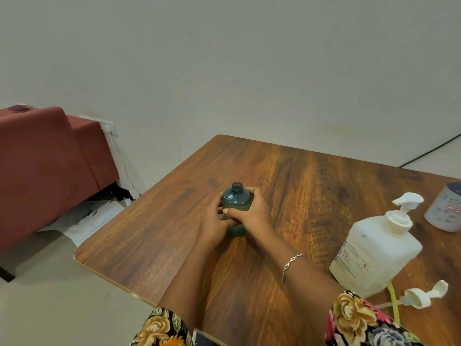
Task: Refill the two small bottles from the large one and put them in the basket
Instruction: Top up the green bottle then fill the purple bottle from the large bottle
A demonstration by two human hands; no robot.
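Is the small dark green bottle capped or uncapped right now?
Uncapped: the small bottle has a bare threaded neck and open mouth. The left hand and right hand grip it upright on the table.

My left hand [214,222] and right hand [250,212] are both reached out front, fingers [252,190] curled round the small bottle [235,198].

Two sleeves of dark floral printed fabric; left sleeve [162,328] carries large ochre-yellow roses with grey-green leaves on black; right sleeve [361,320] has the same print, with a pink-red ground along its edge and a grey-blue flower lower down; thin silver chain bracelet [290,264] of small oval links circles the right wrist; left hand [214,221] and right hand [252,211] bare, forearms bare up to the hems.
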